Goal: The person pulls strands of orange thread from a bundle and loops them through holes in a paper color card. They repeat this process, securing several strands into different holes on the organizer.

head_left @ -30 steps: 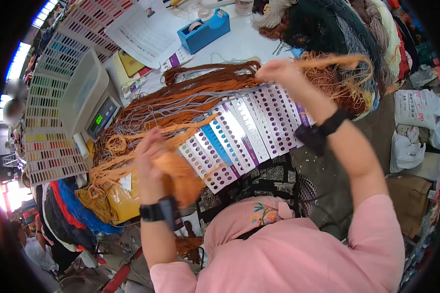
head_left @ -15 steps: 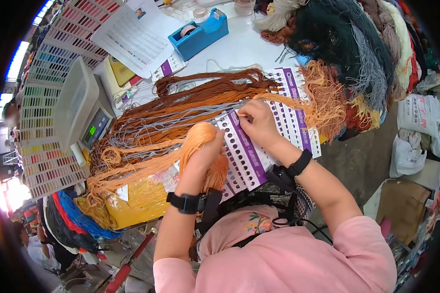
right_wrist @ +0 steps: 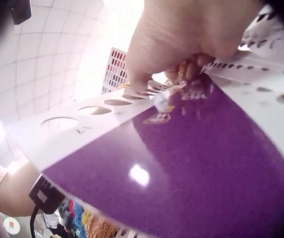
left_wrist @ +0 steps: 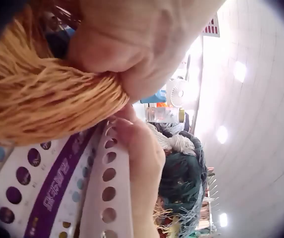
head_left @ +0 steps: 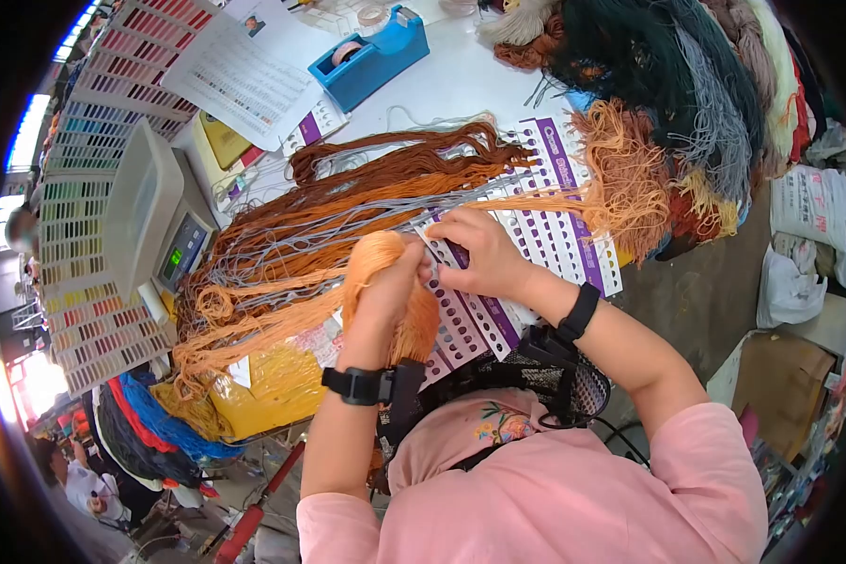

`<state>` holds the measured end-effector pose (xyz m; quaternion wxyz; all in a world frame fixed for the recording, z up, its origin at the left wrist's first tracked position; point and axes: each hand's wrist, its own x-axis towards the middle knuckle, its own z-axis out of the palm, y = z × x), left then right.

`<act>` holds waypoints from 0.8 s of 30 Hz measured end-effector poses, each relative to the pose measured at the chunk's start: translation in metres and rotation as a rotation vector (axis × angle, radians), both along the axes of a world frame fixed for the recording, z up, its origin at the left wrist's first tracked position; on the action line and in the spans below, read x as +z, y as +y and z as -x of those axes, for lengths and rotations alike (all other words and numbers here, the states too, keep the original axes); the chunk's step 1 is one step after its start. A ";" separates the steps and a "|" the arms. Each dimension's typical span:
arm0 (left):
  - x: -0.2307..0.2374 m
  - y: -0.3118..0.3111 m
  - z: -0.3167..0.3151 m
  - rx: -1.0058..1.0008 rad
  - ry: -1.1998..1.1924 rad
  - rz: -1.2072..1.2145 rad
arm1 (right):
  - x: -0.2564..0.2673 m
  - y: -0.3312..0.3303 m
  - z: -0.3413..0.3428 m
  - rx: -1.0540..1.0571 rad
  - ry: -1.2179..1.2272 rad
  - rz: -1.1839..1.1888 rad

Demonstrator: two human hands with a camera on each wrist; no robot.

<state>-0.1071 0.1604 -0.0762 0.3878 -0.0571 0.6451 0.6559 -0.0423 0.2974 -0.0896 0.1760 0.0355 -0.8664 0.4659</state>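
My left hand (head_left: 392,293) grips a thick hank of peach-orange yarn (head_left: 372,256), folded over the hand, with its tail trailing left across the table. In the left wrist view the hank (left_wrist: 47,106) bulges out beneath the palm. Beside it, my right hand (head_left: 487,252) pinches the upper end of a white and purple punched card (head_left: 484,318). Rows of round holes run along the card, and its purple band (right_wrist: 196,153) fills the right wrist view. Orange strands (right_wrist: 183,72) show at the right fingertips. More punched cards (head_left: 559,221) lie under and beside this one.
Brown, rust and grey yarn skeins (head_left: 348,188) stretch across the table. A scale (head_left: 180,249) and colour charts (head_left: 75,226) stand left. A blue tape dispenser (head_left: 371,61) and printed sheet (head_left: 244,85) lie behind. Piled dark green yarn (head_left: 620,56) and fringed peach yarn (head_left: 625,179) are at the right.
My right hand came down from the far right, where it drew out an orange strand, to the card beside my left hand. The left hand moved right with the hank. The top card was lifted.
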 end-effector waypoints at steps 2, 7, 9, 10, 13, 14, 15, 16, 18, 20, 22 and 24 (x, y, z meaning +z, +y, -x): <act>0.006 -0.020 0.012 0.033 -0.113 -0.133 | 0.000 0.002 -0.002 -0.001 0.001 0.011; 0.008 -0.028 0.014 0.004 -0.120 -0.033 | -0.004 -0.002 -0.002 -0.020 0.039 -0.041; 0.005 -0.028 0.015 0.037 -0.143 -0.103 | -0.003 -0.003 -0.001 -0.026 0.086 -0.050; 0.008 -0.031 0.016 0.071 -0.210 -0.197 | -0.003 -0.003 -0.002 -0.035 0.104 -0.056; 0.026 -0.032 0.011 0.110 -0.463 -0.471 | -0.012 -0.003 -0.001 -0.048 0.104 -0.070; 0.030 -0.035 0.013 0.063 -0.502 -0.590 | -0.012 -0.004 0.000 -0.077 0.133 -0.074; 0.033 -0.037 0.015 0.016 -0.537 -0.711 | -0.012 -0.003 0.001 -0.063 0.090 -0.015; 0.034 -0.033 0.014 0.000 -0.442 -0.572 | -0.010 -0.001 0.001 -0.048 0.048 0.042; 0.024 -0.013 0.010 -0.242 -0.195 -0.174 | -0.011 -0.003 0.001 -0.089 0.060 0.195; 0.015 -0.002 0.002 -0.372 0.013 0.043 | -0.013 -0.002 0.003 -0.081 0.098 0.166; 0.015 -0.010 -0.001 -0.176 0.048 0.075 | -0.014 -0.002 0.001 -0.086 0.036 0.078; 0.024 -0.033 0.007 -0.068 -0.006 0.212 | -0.008 -0.010 0.001 -0.115 -0.013 -0.049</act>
